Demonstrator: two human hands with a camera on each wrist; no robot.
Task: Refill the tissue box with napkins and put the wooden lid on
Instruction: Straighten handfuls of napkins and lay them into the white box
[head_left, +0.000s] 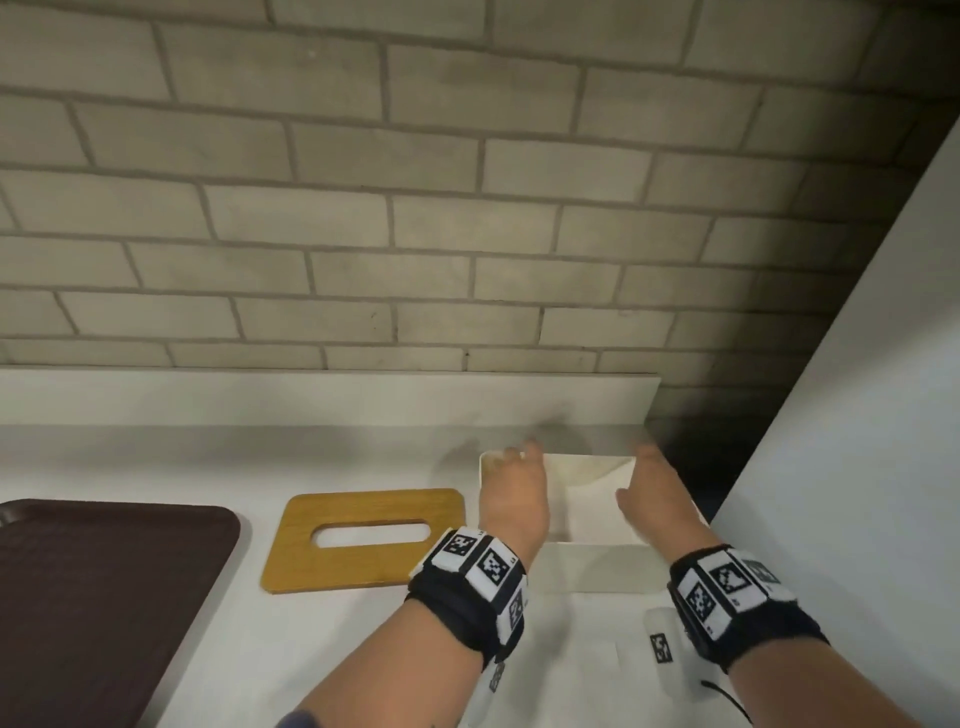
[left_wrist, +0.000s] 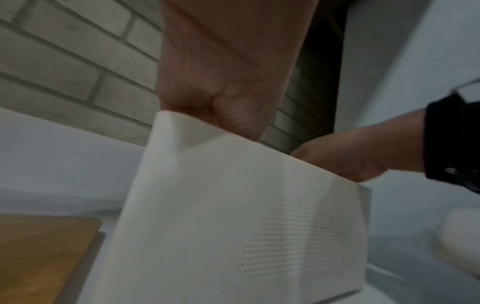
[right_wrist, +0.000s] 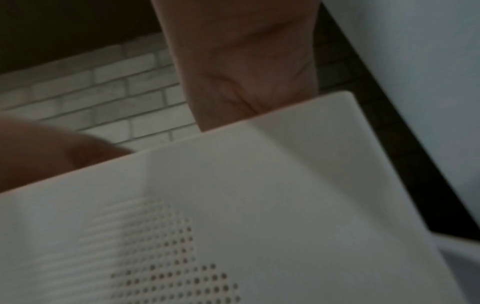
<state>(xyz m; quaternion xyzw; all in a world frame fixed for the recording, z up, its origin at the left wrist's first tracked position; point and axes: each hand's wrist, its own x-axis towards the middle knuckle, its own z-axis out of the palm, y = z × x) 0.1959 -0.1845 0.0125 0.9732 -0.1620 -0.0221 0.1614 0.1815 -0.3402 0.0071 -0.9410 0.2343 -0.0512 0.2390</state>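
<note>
Now: both hands inside open white rectangular plastic tissue box (head_left: 592, 564) on desk (head_left: 363, 649); left hand (head_left: 511, 499) at left end, right hand (head_left: 652, 501) at right end, fingers hidden, grip undeterminable; wooden slotted lid (head_left: 363, 538) just left.

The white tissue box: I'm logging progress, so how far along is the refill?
Done: the wooden lid with the oval slot is off, lying flat on the white counter left of the open white plastic tissue box. In hand: the left hand and right hand reach into the box, where white napkins show. Left: settling the napkins and fitting the lid.
</note>
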